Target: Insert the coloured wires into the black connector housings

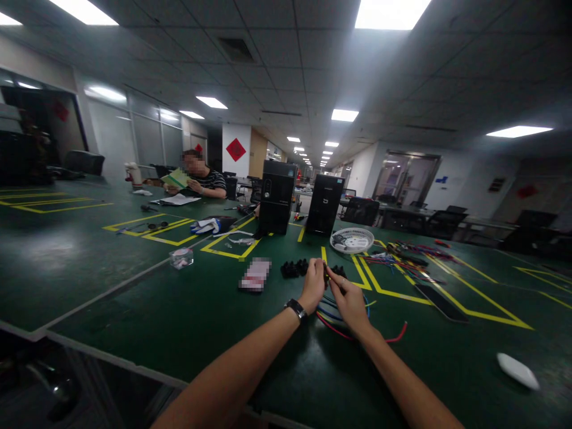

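Over the green table, both my hands meet at a small dark part [326, 275] with a speck of yellow on it; its kind is too small to make out. My left hand [314, 281], with a black watch on the wrist, is closed around this part. The fingers of my right hand [346, 297] are pinched together against its other side, and what lies between them is hidden. Just behind the hands lies a row of black knobbly pieces [294, 269]. Loose coloured wires, among them a red wire [397, 339], curve beneath my right hand and forearm.
A pinkish phone-like slab [255, 274] and a clear box [181, 258] lie to the left. Two black computer towers [277, 196] stand behind, beside a white basket [352, 240]. Wire bundles [413, 262], a dark flat slab [441, 302] and a white mouse [518, 370] lie right. Someone sits far left.
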`<state>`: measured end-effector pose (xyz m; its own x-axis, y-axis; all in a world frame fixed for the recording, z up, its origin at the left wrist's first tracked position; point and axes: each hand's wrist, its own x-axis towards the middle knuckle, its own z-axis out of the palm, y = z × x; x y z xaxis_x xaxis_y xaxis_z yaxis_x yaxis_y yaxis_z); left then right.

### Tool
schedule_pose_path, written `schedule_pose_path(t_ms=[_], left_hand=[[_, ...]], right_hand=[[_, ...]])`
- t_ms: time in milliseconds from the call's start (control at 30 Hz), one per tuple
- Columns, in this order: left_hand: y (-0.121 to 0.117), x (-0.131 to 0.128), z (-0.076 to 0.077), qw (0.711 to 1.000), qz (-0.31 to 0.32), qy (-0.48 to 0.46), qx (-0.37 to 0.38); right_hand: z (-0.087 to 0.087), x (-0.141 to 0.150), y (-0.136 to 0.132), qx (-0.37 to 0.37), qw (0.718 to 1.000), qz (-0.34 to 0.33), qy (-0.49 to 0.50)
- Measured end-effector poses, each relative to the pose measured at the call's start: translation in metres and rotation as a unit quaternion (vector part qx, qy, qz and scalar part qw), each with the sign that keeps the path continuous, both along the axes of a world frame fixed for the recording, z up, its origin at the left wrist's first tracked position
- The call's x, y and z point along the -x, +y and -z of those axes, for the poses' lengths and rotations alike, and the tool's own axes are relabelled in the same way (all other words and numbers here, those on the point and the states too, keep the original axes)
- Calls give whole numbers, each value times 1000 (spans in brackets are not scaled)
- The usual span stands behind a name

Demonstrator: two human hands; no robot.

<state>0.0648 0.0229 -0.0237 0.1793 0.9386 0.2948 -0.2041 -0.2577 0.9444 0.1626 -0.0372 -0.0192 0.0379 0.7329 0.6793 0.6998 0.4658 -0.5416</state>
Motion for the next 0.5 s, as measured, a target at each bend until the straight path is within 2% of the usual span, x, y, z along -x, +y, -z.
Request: schedule_pose_path(t_ms=[100,200,267,333,400,433,467,500], left_hand=[[2,10,-2,995,-31,64,-70],[2,17,-5,967,-42,141,-209],[2,14,-6,957,-42,143,-250],[6,10,-8,969,-55,87,-226],[16,11,-9,984,-104,-42,-135],[23,15,-10,980,-140,-124,-71],[31,21,-11,957,-187,-223,13],[38,29,-12,948,-198,-248,34]], right_hand=[[-7,-5,-1,-3,1000,-6,-28],[-22,-24,-3,19,991,-51,-124],[-29,-33,-5,16,983,-64,-171],[-28,-33,-6,-9,984,-31,-174],[-21,-27,-6,-29,984,-5,-176],[-15,-24,-5,-27,981,-12,-194],[-10,-21,-3,-18,974,-28,-223],[-6,-19,-1,-2,966,-46,-254]])
